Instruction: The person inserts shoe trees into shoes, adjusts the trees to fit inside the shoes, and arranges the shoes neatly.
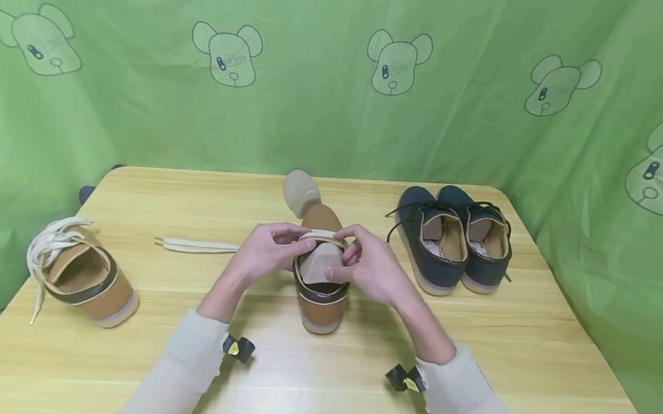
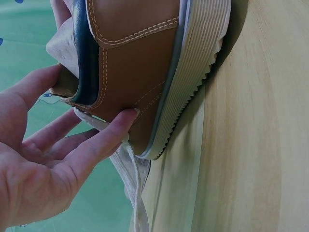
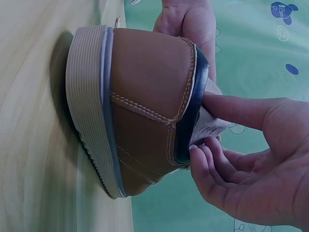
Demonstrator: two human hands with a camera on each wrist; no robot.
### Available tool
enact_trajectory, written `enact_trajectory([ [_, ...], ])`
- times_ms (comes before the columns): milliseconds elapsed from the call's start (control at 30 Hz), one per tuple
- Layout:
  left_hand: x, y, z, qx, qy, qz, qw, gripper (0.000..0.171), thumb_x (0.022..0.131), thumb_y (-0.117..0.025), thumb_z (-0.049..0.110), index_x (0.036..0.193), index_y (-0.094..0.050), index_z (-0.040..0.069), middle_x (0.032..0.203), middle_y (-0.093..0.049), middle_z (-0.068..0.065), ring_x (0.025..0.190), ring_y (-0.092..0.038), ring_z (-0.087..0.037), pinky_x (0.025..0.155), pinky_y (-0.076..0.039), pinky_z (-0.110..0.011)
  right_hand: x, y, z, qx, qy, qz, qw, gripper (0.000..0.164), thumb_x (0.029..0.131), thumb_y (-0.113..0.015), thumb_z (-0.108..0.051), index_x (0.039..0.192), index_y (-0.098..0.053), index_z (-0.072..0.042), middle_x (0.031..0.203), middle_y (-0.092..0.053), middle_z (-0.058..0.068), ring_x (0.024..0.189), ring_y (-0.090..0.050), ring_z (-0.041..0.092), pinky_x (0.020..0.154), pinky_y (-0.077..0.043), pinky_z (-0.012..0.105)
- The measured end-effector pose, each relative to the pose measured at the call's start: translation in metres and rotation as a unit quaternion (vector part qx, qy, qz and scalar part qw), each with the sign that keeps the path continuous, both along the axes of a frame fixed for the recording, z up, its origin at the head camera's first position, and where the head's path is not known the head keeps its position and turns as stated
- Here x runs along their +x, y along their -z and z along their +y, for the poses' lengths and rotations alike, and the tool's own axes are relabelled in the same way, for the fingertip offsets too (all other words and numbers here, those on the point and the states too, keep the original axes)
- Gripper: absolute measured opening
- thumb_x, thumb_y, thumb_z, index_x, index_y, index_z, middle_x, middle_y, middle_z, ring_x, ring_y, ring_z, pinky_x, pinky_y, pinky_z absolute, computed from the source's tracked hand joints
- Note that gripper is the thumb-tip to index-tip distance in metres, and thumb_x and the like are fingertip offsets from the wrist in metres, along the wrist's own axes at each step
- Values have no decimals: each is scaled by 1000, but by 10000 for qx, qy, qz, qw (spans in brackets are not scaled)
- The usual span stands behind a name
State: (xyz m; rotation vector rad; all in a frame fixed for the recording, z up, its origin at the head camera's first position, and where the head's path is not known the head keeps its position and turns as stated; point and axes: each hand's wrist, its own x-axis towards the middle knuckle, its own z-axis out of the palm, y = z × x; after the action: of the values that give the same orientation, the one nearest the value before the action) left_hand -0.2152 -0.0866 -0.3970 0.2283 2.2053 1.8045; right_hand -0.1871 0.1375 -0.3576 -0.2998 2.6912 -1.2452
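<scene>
A brown shoe [image 1: 320, 313] with a dark collar stands in the middle of the table, its heel towards me. My left hand [image 1: 272, 251] grips its left edge near the eyelets, thumb at the opening and a fingertip on the brown side. My right hand [image 1: 373, 265] holds the other edge, its thumb against a greyish-white piece [image 1: 321, 263] that sticks up from the opening. Across the top of the shoe runs a white shoelace [image 1: 320, 233]. In the left wrist view the lace [image 2: 133, 181] hangs past my left fingers.
To the left lies a second brown shoe [image 1: 108, 293] with loosely looped white laces [image 1: 54, 243]. Lace ends [image 1: 196, 246] lie flat beside my left hand. Navy shoes [image 1: 449, 268] with dark laces stand at the right. Beyond the middle shoe's toe is a grey oval piece [image 1: 301, 193].
</scene>
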Motion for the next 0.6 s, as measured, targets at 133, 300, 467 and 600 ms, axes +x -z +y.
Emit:
enact_trajectory([
  [133, 0, 0, 0, -77, -2, 5, 10000, 47, 87, -81, 41, 126, -71, 16, 123, -73, -6, 110, -71, -21, 84, -62, -34, -1, 2, 0, 17, 48, 22, 10000, 63, 75, -90, -19, 131, -60, -14, 97, -67, 5, 87, -63, 19, 77, -52, 33],
  [300, 0, -1, -1, -151, 18, 15, 9999, 47, 87, -81, 41, 127, -70, 17, 123, -73, -6, 111, -71, -20, 87, -61, -34, -1, 4, -1, 77, 123, 45, 9999, 64, 75, -90, -19, 130, -60, -15, 97, -67, 5, 87, -63, 19, 76, -52, 32],
  [467, 1, -1, 0, -91, 41, -67, 9999, 48, 87, -81, 38, 128, -69, 16, 124, -72, -7, 109, -71, -21, 84, -62, -34, -3, 6, -1, 94, 181, 49, 9998, 66, 74, -91, -20, 132, -60, -15, 96, -66, 5, 86, -62, 20, 75, -51, 32],
  [600, 1, -2, 0, 13, 120, -98, 9999, 52, 86, -82, 36, 131, -67, 13, 127, -70, -10, 109, -71, -23, 82, -63, -35, -3, 6, -1, 76, 193, 63, 9998, 69, 73, -92, -21, 134, -59, -15, 96, -66, 5, 86, -62, 20, 75, -51, 32],
])
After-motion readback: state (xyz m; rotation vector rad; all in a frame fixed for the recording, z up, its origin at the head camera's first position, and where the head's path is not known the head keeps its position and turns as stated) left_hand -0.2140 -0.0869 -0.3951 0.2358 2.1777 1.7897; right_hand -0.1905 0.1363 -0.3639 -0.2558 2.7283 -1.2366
